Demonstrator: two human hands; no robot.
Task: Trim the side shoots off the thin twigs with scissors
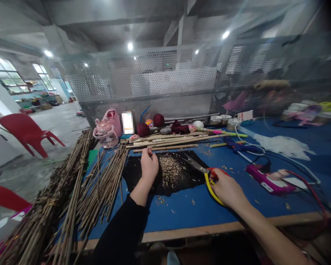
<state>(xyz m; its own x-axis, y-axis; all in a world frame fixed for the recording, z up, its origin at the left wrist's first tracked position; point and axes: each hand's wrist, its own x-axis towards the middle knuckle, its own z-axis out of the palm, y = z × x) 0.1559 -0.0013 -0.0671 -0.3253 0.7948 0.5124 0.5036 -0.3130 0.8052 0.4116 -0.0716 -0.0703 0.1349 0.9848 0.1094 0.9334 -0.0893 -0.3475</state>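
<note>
In the head view, the step in hand looks like snipping: scissors (196,165) sit over a dark cloth (134,170) strewn with short cut pieces (169,170) on the blue counter (179,217). Another cut would call for a stalk between the blades. The right hand's (228,188) grip is closed around the handles; the left hand's (149,165) fingers curl inward near the pieces, contents unclear. Long stalks (107,186) lie leftward.

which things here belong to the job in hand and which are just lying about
Seemingly part of the job:
- scissors, in the right hand
- short cut pieces
- black cloth under them
- thin sticks to the left

Probably just lying about:
- red chair
- pink bucket
- dark red yarn ball
</note>
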